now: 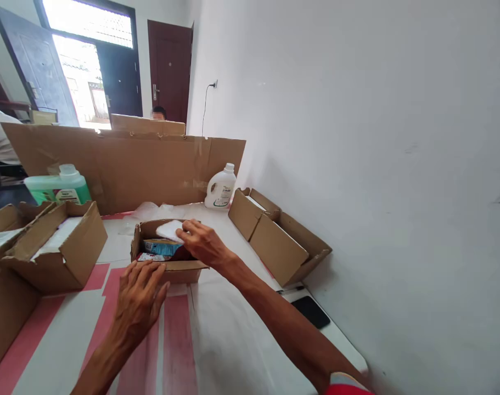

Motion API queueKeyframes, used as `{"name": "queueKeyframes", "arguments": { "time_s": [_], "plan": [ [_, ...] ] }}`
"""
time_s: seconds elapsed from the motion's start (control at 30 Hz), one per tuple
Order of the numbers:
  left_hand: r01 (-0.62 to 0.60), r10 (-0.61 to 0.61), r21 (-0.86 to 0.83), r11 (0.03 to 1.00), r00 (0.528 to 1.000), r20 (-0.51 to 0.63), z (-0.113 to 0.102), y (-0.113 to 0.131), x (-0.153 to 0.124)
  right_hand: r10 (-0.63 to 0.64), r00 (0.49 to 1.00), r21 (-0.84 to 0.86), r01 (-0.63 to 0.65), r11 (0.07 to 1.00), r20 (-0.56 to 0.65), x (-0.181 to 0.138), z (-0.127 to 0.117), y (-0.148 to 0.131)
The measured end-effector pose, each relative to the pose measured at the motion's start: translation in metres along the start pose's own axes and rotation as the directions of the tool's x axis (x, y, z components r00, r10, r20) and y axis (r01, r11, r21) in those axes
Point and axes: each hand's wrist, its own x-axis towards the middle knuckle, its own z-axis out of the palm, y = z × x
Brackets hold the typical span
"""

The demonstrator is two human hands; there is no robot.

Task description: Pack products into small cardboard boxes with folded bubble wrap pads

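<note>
A small cardboard box (176,274) stands in the middle of the table. Inside it lie a blue packet (161,247), a red-and-white packet (151,257) and something dark red. Over the box's back part, my right hand (203,240) pinches a flat white pad (169,229); whether it is foam or folded tissue I cannot tell. My left hand (140,296) rests its stretched fingers at the box's front left edge and holds nothing.
Cardboard boxes with white contents (83,247) stand at the left, others (274,241) along the wall. Behind are a green liquid jug (60,186), a white bottle (222,188) and a cardboard screen (151,170). A black phone-like object (310,311) lies right. People sit beyond.
</note>
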Motion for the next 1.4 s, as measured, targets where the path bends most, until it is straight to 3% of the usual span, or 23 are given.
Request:
{"name": "queueKeyframes", "arguments": {
  "time_s": [0.1, 0.17, 0.37, 0.5, 0.6, 0.8, 0.9, 0.97, 1.03, 1.13, 1.17, 1.2, 1.27, 1.33, 1.37, 1.4],
  "plan": [
    [0.01, -0.011, -0.036, 0.999, 1.0, -0.026, -0.001, 0.004, -0.009, -0.094, 0.967, 0.051, 0.084, 0.995, 0.239, 0.016, 0.021, -0.003],
    [0.025, -0.027, -0.064, 0.998, 0.999, -0.028, -0.001, 0.004, -0.008, -0.109, 0.942, 0.14, 0.068, 0.988, 0.317, 0.022, 0.026, -0.005],
    [0.029, -0.037, -0.127, 0.991, 0.997, -0.062, 0.006, -0.001, 0.001, 0.039, 0.945, 0.191, -0.106, 0.976, 0.324, 0.042, 0.035, -0.007],
    [0.036, -0.051, -0.151, 0.988, 0.994, -0.096, 0.005, 0.0, 0.0, -0.04, 0.922, 0.3, -0.084, 0.95, 0.385, 0.049, 0.042, -0.01],
    [0.135, -0.158, -0.152, 0.979, 0.976, -0.148, -0.001, 0.0, -0.002, -0.092, 0.911, 0.39, -0.079, 0.917, 0.402, 0.046, 0.035, -0.01],
    [0.469, -0.521, -0.273, 0.84, 0.839, -0.16, -0.004, -0.01, 0.008, -0.15, 0.91, 0.363, -0.001, 0.932, 0.387, 0.036, 0.035, -0.014],
    [0.53, -0.592, -0.313, 0.788, 0.793, -0.147, 0.001, -0.015, 0.012, -0.139, 0.869, 0.441, -0.098, 0.892, 0.474, 0.038, 0.043, -0.012],
    [0.547, -0.609, -0.32, 0.774, 0.781, -0.138, 0.003, -0.018, 0.009, -0.127, 0.87, 0.509, -0.156, 0.846, 0.477, 0.037, 0.04, -0.005],
    [0.582, -0.646, -0.335, 0.741, 0.754, -0.12, 0.002, -0.024, 0.001, -0.091, 0.917, 0.589, -0.171, 0.79, 0.388, 0.029, 0.027, 0.004],
    [0.691, -0.77, -0.431, 0.58, 0.638, -0.013, 0.003, -0.037, -0.014, 0.145, 0.976, 0.73, -0.218, 0.648, 0.162, -0.002, 0.003, 0.022],
    [0.732, -0.806, -0.466, 0.497, 0.588, 0.064, 0.005, -0.042, -0.019, 0.284, 0.953, 0.768, -0.259, 0.586, 0.105, -0.017, -0.001, 0.027],
    [0.767, -0.824, -0.493, 0.411, 0.544, 0.159, 0.01, -0.047, -0.024, 0.437, 0.896, 0.798, -0.315, 0.513, 0.073, -0.034, -0.001, 0.031],
    [0.805, -0.794, -0.526, 0.274, 0.498, 0.349, 0.025, -0.056, -0.033, 0.725, 0.685, 0.835, -0.441, 0.331, 0.074, -0.066, 0.014, 0.028],
    [0.802, -0.727, -0.563, 0.198, 0.505, 0.464, 0.045, -0.06, -0.041, 0.852, 0.485, 0.866, -0.494, 0.08, 0.198, -0.092, 0.044, 0.011],
    [0.791, -0.705, -0.587, 0.173, 0.516, 0.487, 0.056, -0.058, -0.044, 0.841, 0.459, 0.876, -0.481, -0.035, 0.286, -0.101, 0.061, -0.002],
    [0.782, -0.696, -0.603, 0.157, 0.521, 0.495, 0.066, -0.055, -0.047, 0.784, 0.499, 0.879, -0.46, -0.122, 0.37, -0.108, 0.077, -0.016]
  ]
}}
